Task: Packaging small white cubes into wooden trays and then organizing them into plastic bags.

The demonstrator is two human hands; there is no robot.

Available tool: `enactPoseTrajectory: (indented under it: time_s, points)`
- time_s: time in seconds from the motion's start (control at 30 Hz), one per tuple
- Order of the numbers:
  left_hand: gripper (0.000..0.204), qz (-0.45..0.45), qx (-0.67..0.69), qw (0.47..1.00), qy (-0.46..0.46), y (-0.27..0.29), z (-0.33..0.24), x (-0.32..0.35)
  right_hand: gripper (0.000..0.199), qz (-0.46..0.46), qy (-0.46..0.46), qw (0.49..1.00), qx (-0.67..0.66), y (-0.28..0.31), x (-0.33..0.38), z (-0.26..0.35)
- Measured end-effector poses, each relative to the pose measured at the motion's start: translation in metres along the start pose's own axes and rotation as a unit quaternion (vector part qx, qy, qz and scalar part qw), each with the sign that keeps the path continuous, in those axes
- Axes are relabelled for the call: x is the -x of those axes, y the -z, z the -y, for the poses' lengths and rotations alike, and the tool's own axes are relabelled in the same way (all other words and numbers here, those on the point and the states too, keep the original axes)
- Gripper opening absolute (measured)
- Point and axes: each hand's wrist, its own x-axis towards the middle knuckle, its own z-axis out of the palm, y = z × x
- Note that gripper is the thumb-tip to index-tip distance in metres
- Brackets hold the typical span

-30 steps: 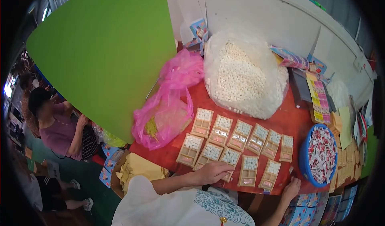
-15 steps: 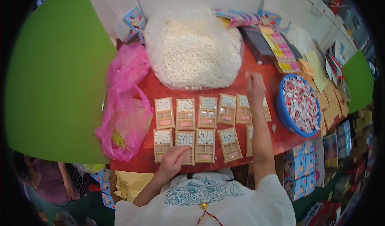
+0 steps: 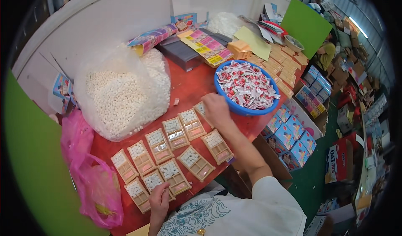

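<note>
Small wooden trays (image 3: 159,146) with several compartments stand in two uneven rows on the red table; white pellets fill one end and a pinkish piece shows in many. My left hand (image 3: 159,199), fingers curled together, rests at the near end of a front-row tray (image 3: 154,180); anything inside them is hidden. My right hand (image 3: 216,108) is beside the blue basin (image 3: 224,97) of small red-and-white wrapped packets (image 3: 247,85), partly covering the last back-row tray (image 3: 201,108). Its fingers are bent and closed, and what they hold, if anything, cannot be made out.
A big clear bag of white pellets (image 3: 115,100) stands at the back left, beside a pink plastic bag (image 3: 90,173). Behind lie grey boxes (image 3: 180,54) and printed card sheets (image 3: 207,47). More wooden trays (image 3: 278,64) cover the far right; blue cartons (image 3: 291,137) stand below the edge.
The view has swung to the right. My right hand has come from near the pellet bag to beside the basin, over the end tray. My left hand stays by the front row.
</note>
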Motion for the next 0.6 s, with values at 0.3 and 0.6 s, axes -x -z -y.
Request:
enactPoseTrajectory:
  time_s: [0.3,0.6]
  points:
    - [0.021,0.130,0.009,0.989,-0.075,-0.043,-0.021,-0.032,0.076,0.249,-0.240,0.908,0.237,0.059,-0.006,-0.124]
    - [0.023,0.187,0.000,0.977,-0.106,-0.067,-0.027,-0.038,0.042,0.143,-0.153,0.972,0.103,0.047,0.002,-0.157]
